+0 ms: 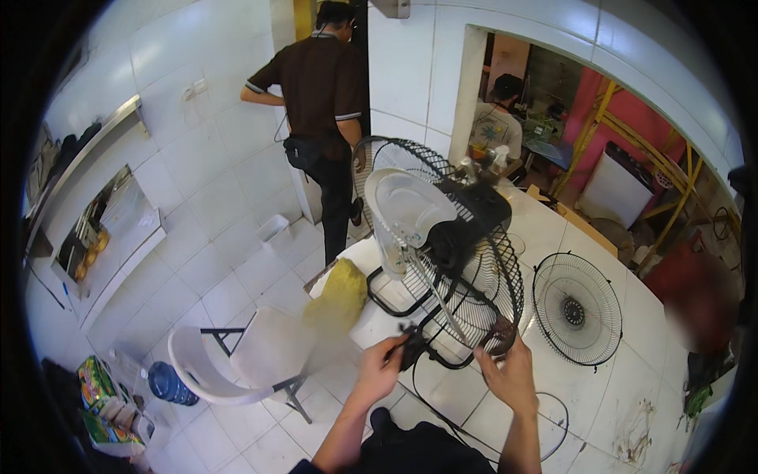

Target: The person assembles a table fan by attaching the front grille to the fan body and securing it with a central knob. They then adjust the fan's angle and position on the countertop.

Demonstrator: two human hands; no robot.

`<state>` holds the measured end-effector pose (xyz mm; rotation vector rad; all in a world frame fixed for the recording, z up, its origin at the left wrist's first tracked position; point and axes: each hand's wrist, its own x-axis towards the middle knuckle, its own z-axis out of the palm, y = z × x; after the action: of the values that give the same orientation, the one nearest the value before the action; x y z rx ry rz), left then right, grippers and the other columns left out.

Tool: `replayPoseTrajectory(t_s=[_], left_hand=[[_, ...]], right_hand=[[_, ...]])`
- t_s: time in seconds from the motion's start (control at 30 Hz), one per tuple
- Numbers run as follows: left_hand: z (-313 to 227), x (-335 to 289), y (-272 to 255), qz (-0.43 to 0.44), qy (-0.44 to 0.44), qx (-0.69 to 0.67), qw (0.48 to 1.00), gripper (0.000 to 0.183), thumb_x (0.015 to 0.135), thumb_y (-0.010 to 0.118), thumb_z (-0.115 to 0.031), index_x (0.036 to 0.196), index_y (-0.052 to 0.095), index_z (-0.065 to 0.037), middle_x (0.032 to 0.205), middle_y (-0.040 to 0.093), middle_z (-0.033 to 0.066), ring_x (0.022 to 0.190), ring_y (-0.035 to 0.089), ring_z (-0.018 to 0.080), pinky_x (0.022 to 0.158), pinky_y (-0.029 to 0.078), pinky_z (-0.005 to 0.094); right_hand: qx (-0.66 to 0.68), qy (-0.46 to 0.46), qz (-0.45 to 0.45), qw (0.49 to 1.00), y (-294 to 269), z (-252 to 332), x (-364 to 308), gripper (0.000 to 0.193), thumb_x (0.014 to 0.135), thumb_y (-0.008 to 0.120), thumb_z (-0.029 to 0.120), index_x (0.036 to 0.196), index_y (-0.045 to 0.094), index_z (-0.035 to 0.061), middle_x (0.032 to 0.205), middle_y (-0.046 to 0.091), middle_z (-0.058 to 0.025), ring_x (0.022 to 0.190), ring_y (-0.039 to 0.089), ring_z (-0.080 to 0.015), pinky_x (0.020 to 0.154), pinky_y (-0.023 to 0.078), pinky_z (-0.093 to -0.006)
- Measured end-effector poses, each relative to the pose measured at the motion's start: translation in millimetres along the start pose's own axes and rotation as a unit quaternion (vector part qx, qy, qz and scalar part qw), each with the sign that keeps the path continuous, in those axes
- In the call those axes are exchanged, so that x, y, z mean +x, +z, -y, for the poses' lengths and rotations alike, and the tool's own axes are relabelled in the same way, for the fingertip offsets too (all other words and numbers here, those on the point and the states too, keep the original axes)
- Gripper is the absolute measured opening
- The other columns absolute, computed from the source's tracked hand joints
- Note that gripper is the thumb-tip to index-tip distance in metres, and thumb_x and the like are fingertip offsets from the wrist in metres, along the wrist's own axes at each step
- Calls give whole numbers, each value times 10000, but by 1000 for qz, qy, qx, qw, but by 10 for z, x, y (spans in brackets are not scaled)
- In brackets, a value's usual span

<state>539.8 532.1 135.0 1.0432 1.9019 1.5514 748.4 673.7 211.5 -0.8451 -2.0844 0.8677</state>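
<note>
A dismantled electric fan lies on a white tiled counter [553, 229]. Its black wire guard [482, 300] is tilted on edge, with the clear plastic blades [407, 209] and the black motor body [454, 237] inside it. My left hand [379, 367] is closed on a small black part [410, 347] at the guard's lower rim. My right hand [509, 371] grips the lower right rim of the same guard. A black cord [442, 415] runs from the fan down toward me.
A second round black guard [576, 308] lies flat to the right on the counter. A yellow cloth [339, 296] sits to the left, a white plastic chair [253, 355] below it. One person in a dark shirt [320, 87] stands at the back; another sits beyond the opening.
</note>
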Motion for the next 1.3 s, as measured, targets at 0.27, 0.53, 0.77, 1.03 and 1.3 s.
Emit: replayPoseTrajectory(t_s=[0.27,0.53,0.77,1.03,1.3], left_hand=[[-856,-444,-529,124,64,-185,973,265,990,572,34,1223,696,28,1046,715,112,945,649,149,829,501,278],[-1513,-242,-128,214,270,-114,932,353,900,717,5,1249,677,42,1098,696,161,842,658,225,772,535,320],[-1567,-191,119,76,330,-26,941,583,820,844,-91,1327,605,67,1082,623,170,873,633,250,756,549,319],[-1614,-116,624,15,310,80,947,724,823,859,-141,1358,469,151,1077,599,214,790,642,272,675,571,352],[-1556,-15,779,26,316,86,944,390,907,687,-6,1221,528,161,916,651,260,714,686,371,592,563,394]], right_hand=[[151,-18,98,983,-637,508,-367,399,794,788,38,1134,640,-108,1049,717,-177,855,684,-157,701,554,-280],[148,-86,3,985,-290,484,-504,403,806,752,34,1188,639,-32,1074,718,-171,955,700,-237,830,562,-338],[228,-53,-222,947,-1011,617,347,279,874,543,-48,1130,654,-52,1039,699,-120,984,668,-174,913,526,-300],[80,-205,11,975,-376,792,2398,349,864,593,-38,1207,643,2,1130,685,-95,1081,644,-179,1003,473,-303],[98,-187,426,880,48,698,2847,445,797,721,16,1235,657,-29,1255,614,-128,1186,594,-255,1066,437,-350]])
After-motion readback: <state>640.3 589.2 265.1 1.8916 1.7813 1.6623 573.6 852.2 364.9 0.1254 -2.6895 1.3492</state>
